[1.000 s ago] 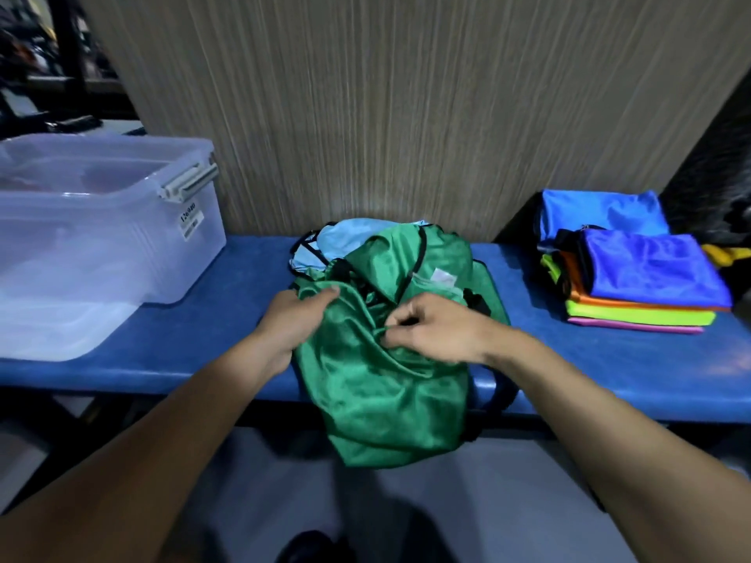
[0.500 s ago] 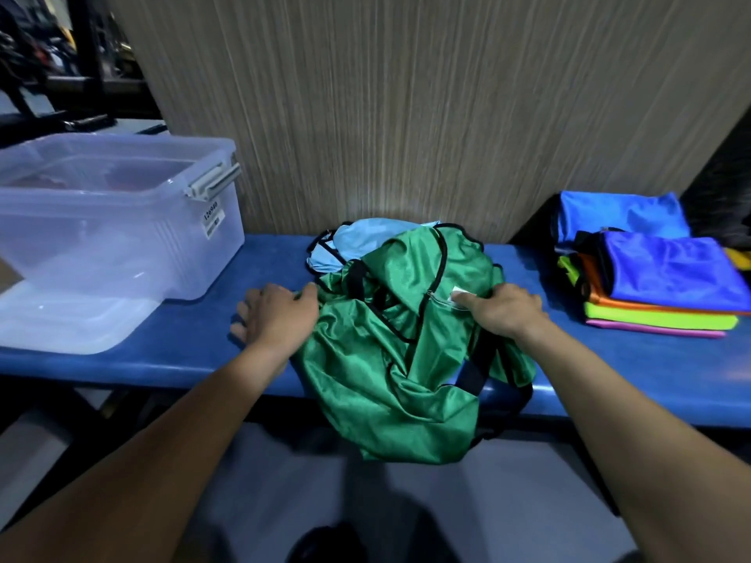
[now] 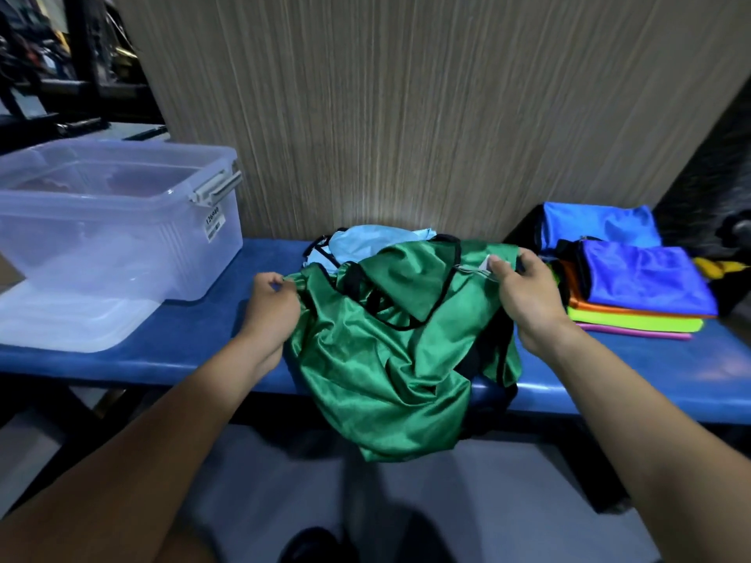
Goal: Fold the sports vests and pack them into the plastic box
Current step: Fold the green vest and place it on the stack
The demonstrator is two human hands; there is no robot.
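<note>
A crumpled green sports vest [image 3: 390,359] with black trim lies across the blue bench [image 3: 195,339], its lower part hanging over the front edge. My left hand [image 3: 272,306] pinches the vest's left edge. My right hand [image 3: 524,294] grips its upper right corner by the white label. A light blue vest [image 3: 365,243] lies bunched behind the green one. The clear plastic box [image 3: 122,221] stands open at the left end of the bench.
A stack of folded vests [image 3: 634,286] in blue, purple, orange, yellow-green and pink sits at the bench's right end. The box's lid [image 3: 61,323] lies flat in front of the box. A wood-grain panel [image 3: 406,115] rises right behind the bench.
Both hands moved apart from the middle of the green vest to its left and right edges, spreading it wider. The right hand took hold of the corner by the label.
</note>
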